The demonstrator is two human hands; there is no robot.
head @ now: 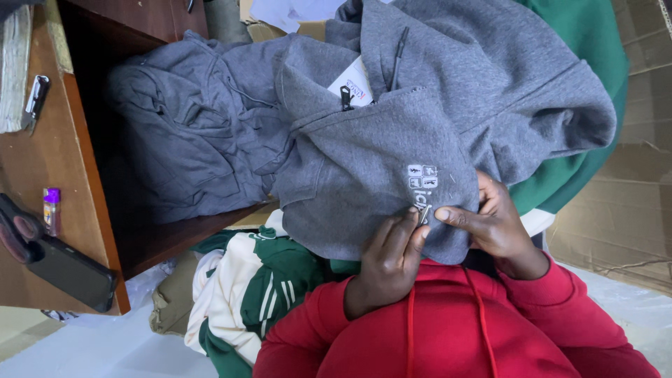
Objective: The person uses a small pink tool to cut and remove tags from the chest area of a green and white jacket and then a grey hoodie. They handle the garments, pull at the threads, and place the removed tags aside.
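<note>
Beside a wooden desk (49,161), both hands' fingers (409,234) pinch the grey hoodie (364,175).

Left hand (388,255): lay palm-down low in the view, knuckles toward the camera, fingers bent and bunched.
Left fingertips (418,225): thumb and forefinger pressed together in a pinch, just beside those of the other hand.
Left wrist: came up out of a red cuff, bent slightly to the right.
Right hand (493,220): sat just right of the left one and a little higher, back of the hand turned up.
Right fingertips (444,215): forefinger stretched leftward, its pale nail showing, thumb tucked beneath it, closed in a pinch.
Right wrist: hidden in a red cuff.
Forearms: both in red sleeves, converging from the lower edge.
</note>
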